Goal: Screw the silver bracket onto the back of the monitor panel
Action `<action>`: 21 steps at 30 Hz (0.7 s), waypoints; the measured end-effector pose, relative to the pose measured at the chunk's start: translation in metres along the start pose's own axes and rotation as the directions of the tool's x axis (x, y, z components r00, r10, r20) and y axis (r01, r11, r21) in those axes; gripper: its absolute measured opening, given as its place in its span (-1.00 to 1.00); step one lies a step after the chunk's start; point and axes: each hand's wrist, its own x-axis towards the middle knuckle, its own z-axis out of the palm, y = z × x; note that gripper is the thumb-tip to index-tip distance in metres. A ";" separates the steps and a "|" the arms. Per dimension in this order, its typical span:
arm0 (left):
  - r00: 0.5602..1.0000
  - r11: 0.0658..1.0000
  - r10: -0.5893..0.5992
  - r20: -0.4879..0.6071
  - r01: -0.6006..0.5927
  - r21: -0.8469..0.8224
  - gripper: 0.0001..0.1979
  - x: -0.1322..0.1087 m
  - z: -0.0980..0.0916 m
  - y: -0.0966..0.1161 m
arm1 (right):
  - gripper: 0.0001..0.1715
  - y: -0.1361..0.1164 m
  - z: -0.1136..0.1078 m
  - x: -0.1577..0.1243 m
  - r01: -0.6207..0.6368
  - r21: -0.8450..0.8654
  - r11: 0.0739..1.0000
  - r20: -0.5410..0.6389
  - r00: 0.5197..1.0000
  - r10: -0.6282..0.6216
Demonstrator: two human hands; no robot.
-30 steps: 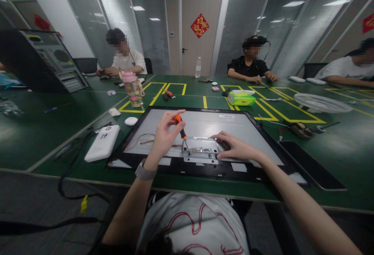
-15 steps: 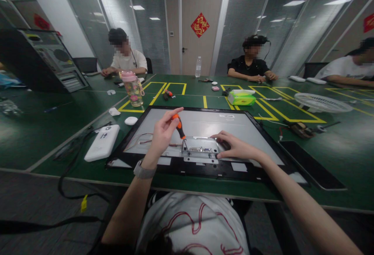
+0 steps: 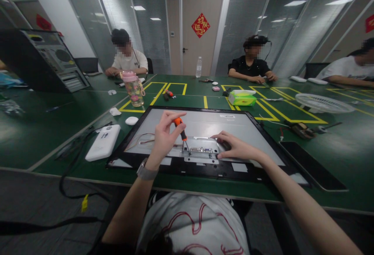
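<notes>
My left hand grips the orange and black handle of a screwdriver between thumb and fingers. The screwdriver leans, its tip down at the left end of a metal bracket with a row of ports. Thumb and fingers of my right hand rest at the bracket's right end, holding it. Beneath lies a large flat panel, silver-grey with a black frame. Thin wires run across its left part. Where exactly the screwdriver's tip sits is too small to tell.
Left of the panel are a white power bank, a white round case and a pink-lidded bottle. A black phone-like slab lies right. Farther off are a green packet, a fan grille, a computer case and three people.
My left hand has shifted slightly right and its fingers have changed position around the screwdriver's handle. My right hand stays at the bracket.
</notes>
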 end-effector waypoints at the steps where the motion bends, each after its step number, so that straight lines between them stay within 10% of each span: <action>1: 0.999 0.999 -0.020 0.037 0.021 -0.025 -0.72 0.000 0.000 0.000 | -0.16 0.000 0.000 0.000 0.000 -0.002 1.000 0.000 1.000 0.000; 18: 0.994 0.995 -0.100 0.045 0.101 -0.020 -0.74 0.001 -0.001 0.003 | -0.17 0.002 0.000 0.000 0.002 0.000 1.000 0.001 1.000 -0.002; 21: 0.974 0.991 -0.094 0.208 0.111 -0.070 -0.66 0.005 -0.003 0.011 | -0.18 0.002 0.000 0.000 0.002 -0.002 1.000 -0.002 1.000 -0.002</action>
